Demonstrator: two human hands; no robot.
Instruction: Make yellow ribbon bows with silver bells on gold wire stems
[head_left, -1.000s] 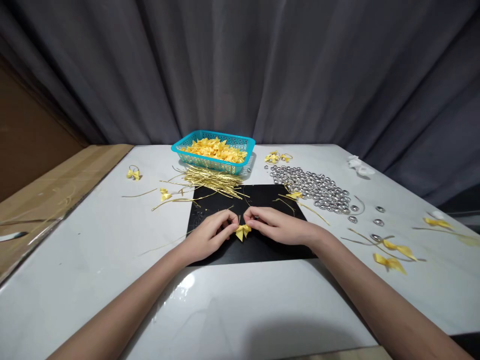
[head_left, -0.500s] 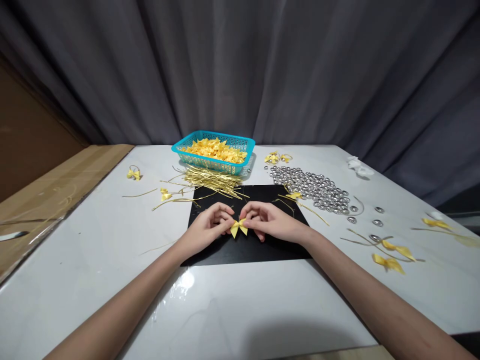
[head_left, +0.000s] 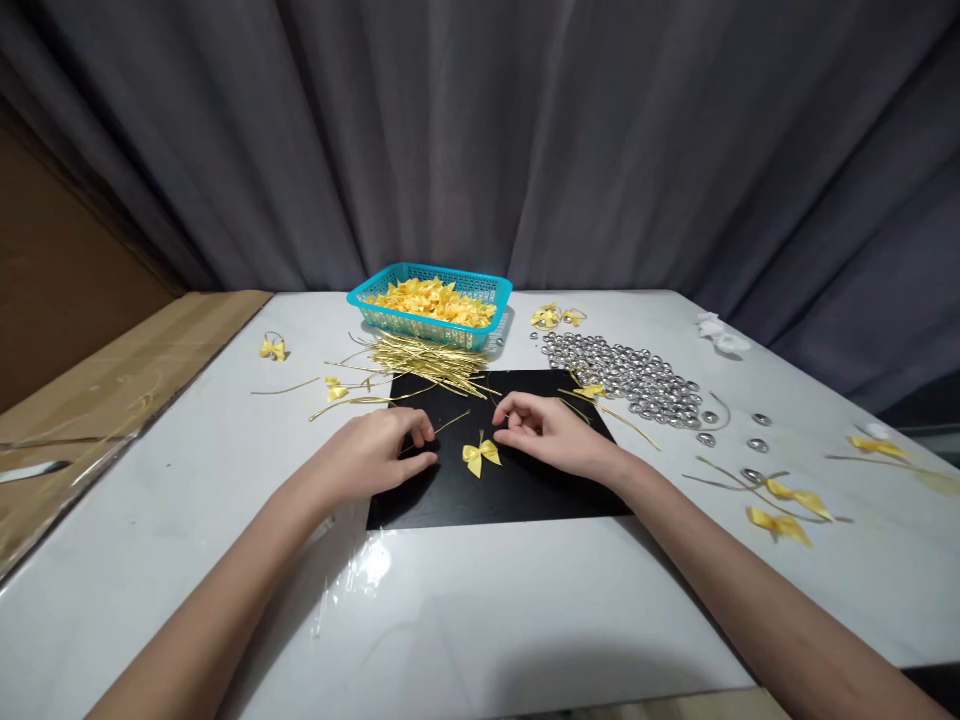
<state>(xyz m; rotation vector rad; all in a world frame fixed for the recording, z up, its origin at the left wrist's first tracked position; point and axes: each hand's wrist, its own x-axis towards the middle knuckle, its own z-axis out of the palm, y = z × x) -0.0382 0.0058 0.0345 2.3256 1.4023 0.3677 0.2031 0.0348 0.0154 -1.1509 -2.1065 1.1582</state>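
A yellow ribbon bow lies on the black mat between my hands, with thin ends sticking up from its knot. My left hand is to the left of the bow, thumb and fingers apart, holding nothing that I can see. A thin gold tie lies just beyond its fingertips. To the right of the bow is my right hand, its fingers curled but parted from the thumb, near the bow and not gripping it.
Behind the mat stands a blue basket full of yellow bows, with a pile of gold ties before it. Many silver domed pieces spread to the right. Loose bows and a finished-looking ring with bow lie around. Cardboard borders the left.
Both hands have let go of the bow, which now lies on the mat. My left hand has drawn away to the left; my right hand has shifted slightly right.
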